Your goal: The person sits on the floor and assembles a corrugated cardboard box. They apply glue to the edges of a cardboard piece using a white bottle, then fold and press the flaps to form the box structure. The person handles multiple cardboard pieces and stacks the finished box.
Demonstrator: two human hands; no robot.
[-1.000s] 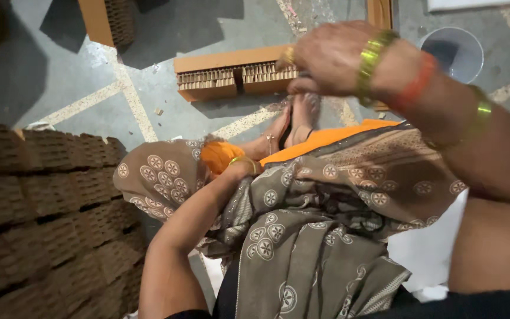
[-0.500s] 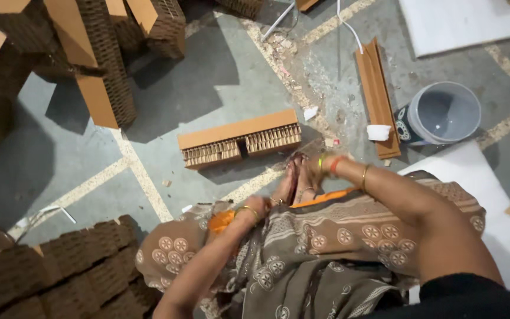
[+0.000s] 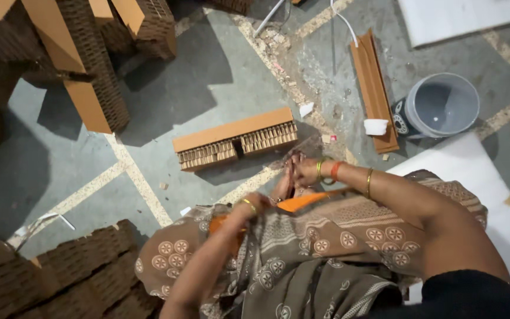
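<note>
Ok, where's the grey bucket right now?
In the head view, the grey bucket sits on the floor at upper right, just right of the long brown strip and beyond the white sheet.

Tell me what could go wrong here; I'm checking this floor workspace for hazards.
The corrugated cardboard block lies just beyond the feet; shifting could crush its flutes. The grey bucket leans beside the flat cardboard strip and might roll. The right hand and left hand work among loose patterned cloth, which may snag.

Round black-and-white label on grey plastic bucket's side, right of flat brown cardboard strip; no screens.
</note>
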